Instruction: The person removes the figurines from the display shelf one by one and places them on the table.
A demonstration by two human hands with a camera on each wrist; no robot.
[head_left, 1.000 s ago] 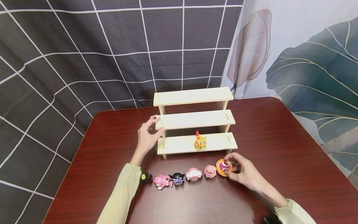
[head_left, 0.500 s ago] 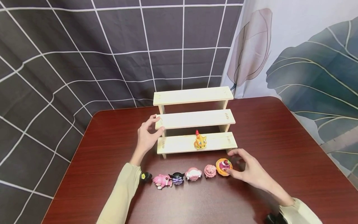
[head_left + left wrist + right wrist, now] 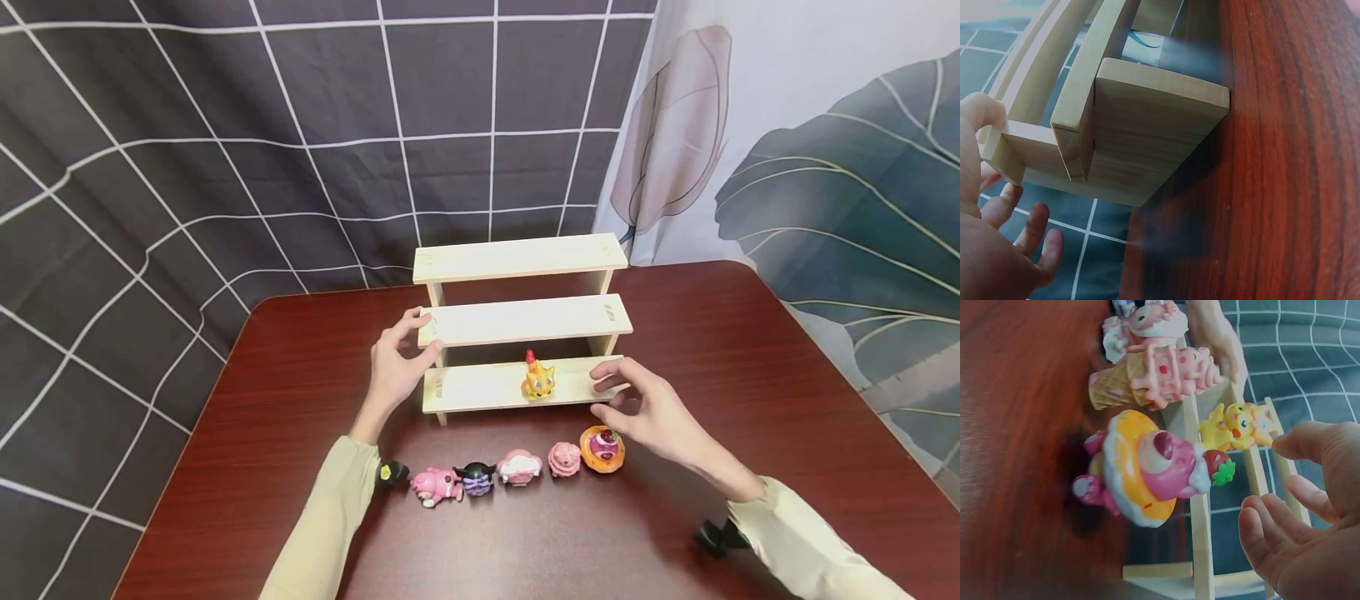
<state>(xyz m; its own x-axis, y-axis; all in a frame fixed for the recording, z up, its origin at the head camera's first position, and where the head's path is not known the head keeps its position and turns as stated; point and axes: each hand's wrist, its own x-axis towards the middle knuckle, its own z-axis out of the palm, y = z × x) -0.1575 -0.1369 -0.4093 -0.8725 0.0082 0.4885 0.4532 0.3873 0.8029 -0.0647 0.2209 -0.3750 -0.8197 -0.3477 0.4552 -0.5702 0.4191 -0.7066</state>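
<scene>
My left hand (image 3: 397, 358) grips the left end of the middle board of a pale wooden three-step shelf (image 3: 525, 321); the left wrist view shows thumb and fingers about that board end (image 3: 1007, 153). Over the right end of the bottom board hovers my right hand (image 3: 656, 412), fingers loosely bent, holding nothing. A yellow figurine (image 3: 538, 381) with a red tip stands mid-way along the bottom board, left of those fingertips. Below the right hand stands a pink bear figurine (image 3: 1169, 465) with an orange ring and strawberry hat. Beside it is a pink ice-cream-cone figurine (image 3: 1160, 375).
Leftward along the row on the dark red table (image 3: 570, 550) stand a pink-and-white figurine (image 3: 519, 468), a black-and-purple one (image 3: 476, 479), a pink one (image 3: 435, 486) and a black one with a yellow flower (image 3: 392, 474). A grid-patterned curtain (image 3: 442, 75) hangs behind.
My right hand has let go of the pink bear figurine and moved up and slightly left, over the bottom board's right end. The left hand keeps its hold on the shelf.
</scene>
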